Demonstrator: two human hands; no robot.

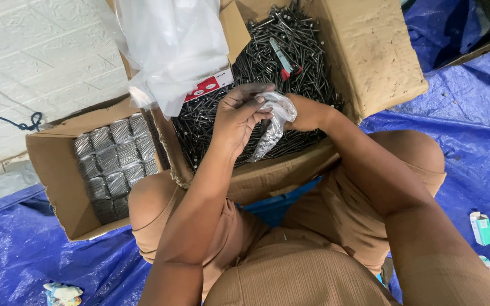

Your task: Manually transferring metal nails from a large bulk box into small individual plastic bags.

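A small clear plastic bag [273, 122] hangs over a large cardboard box [370, 51] full of loose dark nails [279, 56]. My left hand [236, 116] pinches the bag's top edge with its fingertips. My right hand [304, 112] grips the same bag from the right side, its fingers mostly hidden behind the plastic. Both hands are above the near part of the nail pile, between my knees.
A second cardboard box [46, 164] at the left holds rows of filled small bags [114, 158]. A large clear plastic sheet [171, 45] drapes over the box flap. A red-handled tool [283, 61] lies on the nails. Blue tarpaulin [472, 136] covers the floor; a small teal carton [481, 228] lies at right.
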